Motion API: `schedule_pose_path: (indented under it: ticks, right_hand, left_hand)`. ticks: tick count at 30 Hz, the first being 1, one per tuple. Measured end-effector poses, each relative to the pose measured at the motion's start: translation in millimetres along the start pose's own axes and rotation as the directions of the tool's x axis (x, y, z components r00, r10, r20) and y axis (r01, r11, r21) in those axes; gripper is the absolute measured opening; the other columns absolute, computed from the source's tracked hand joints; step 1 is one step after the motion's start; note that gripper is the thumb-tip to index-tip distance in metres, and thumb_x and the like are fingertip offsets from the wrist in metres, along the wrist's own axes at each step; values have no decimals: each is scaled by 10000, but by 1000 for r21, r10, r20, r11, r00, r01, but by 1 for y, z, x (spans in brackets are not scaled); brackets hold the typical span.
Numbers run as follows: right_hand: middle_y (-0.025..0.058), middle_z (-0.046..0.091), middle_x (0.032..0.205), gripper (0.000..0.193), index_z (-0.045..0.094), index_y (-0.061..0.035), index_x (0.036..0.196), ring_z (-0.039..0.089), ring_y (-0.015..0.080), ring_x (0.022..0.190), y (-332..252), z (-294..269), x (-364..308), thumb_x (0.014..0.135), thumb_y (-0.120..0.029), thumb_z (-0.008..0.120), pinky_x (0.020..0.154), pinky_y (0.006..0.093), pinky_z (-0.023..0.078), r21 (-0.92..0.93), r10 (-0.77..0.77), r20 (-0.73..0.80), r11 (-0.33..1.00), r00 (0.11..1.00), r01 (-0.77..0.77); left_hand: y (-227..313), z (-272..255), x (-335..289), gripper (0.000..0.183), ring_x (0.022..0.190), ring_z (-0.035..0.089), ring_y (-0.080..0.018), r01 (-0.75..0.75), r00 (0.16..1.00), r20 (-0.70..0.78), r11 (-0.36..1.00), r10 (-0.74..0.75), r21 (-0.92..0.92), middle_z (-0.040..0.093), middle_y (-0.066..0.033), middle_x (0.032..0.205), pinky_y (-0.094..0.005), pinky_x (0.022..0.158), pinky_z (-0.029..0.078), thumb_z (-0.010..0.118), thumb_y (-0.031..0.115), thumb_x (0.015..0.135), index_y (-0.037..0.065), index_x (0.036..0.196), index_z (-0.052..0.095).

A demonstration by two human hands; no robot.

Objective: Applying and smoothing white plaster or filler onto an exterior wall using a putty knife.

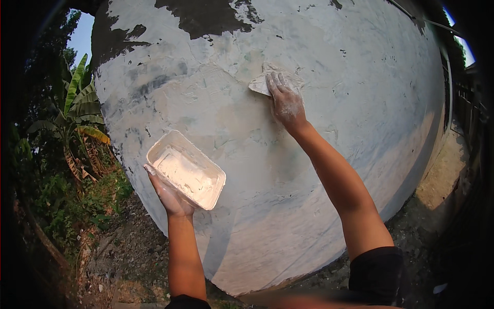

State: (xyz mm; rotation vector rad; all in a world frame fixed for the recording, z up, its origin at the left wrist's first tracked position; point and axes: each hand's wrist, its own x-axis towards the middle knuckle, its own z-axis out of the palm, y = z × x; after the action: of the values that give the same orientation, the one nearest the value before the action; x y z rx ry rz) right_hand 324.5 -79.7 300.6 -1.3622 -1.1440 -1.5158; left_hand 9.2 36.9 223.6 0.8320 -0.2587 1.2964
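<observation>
On my remote view, the right fingers grasped a flat, white-smeared spreader jutting toward nine o'clock against the rough, patchy wall, and the left fingers held a rectangular tub of creamy paste at their three o'clock, with broad-leaved plants outdoors at nine.

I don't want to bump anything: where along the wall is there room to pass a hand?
Two stretches of wall look passable: between the rectangular tub and the right forearm, and right of that forearm toward the wall's right edge. It is crowded where the left hand supports the tub and where the right hand presses the smeared spreader to the wall.
</observation>
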Motion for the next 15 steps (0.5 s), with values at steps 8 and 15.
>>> schedule_pose_path:
  ticks: [8,15]
  right_hand:
    - [161,704,1103,432,553,-160,1395,687,375,912,-65,-32,-9,963,-134,549,775,468,565,70,-39,388,997,921,12]
    - [143,708,1070,338,641,-200,1301,676,386,872,14,-31,59,972,-180,563,747,476,549,-67,227,4,972,974,-226]
  left_hand:
    - [8,10,0,661,1251,528,-305,41,997,66,998,-38,-39,496,-113,1414,-444,1038,472,352,591,1022,83,1438,429]
    - [8,-1,-4,619,1238,541,-298,61,995,86,991,-51,-116,518,-103,1391,-447,1026,487,347,564,1026,101,1422,455]
